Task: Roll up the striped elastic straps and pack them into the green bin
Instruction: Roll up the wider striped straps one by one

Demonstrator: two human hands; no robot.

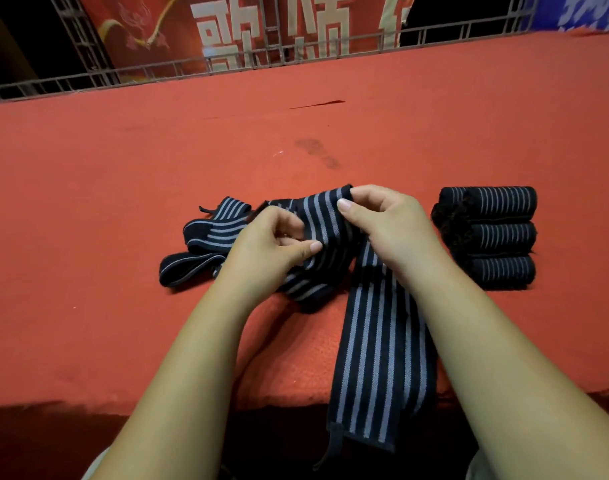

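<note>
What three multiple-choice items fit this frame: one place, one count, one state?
1. Where are the rolled straps? A) right of the right hand B) far left C) in a bin
2. How many rolls? A) one B) three C) six
3. The held strap is: A) fully rolled B) pinched by both hands, tail over the near edge C) untouched
Key: 1A, they sit past the right hand; 2B, three lie side by side; 3B, fingers of the left hand and right hand pinch it, tail hangs off the red surface.
</note>
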